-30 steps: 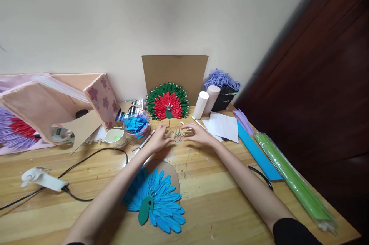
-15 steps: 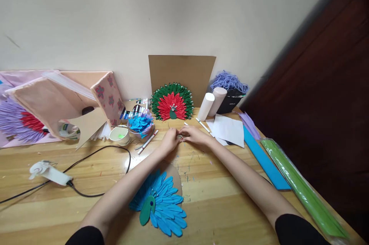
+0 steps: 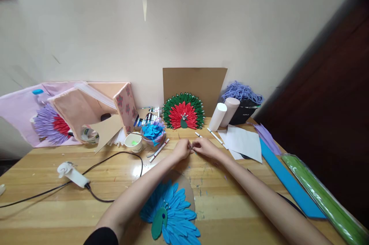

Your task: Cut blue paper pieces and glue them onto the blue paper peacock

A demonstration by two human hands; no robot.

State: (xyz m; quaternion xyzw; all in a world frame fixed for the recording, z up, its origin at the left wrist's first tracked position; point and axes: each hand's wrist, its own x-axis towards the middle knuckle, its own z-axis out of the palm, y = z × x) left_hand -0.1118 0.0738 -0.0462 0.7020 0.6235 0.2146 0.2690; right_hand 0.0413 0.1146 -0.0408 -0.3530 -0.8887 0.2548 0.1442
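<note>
My left hand and my right hand meet over the middle of the wooden table, fingertips pinched close together. Something small lies between them, too tiny to name. Below my left forearm rests a blue feathered peacock craft with a green body, on a round brown cardboard base. Just beyond my hands a green and red peacock craft leans against an upright brown cardboard sheet. A marker lies left of my left hand, and another marker lies beyond my right hand.
On the left are a white glue gun with a black cord, a paper cup, a bowl of blue scraps and a pink box. To the right stand white rolls, with white paper, a blue strip and a green pack.
The view has tilted up and turned left, so picture frames on the wall now show. Both hands remain pinched together at the same spot on the table.
</note>
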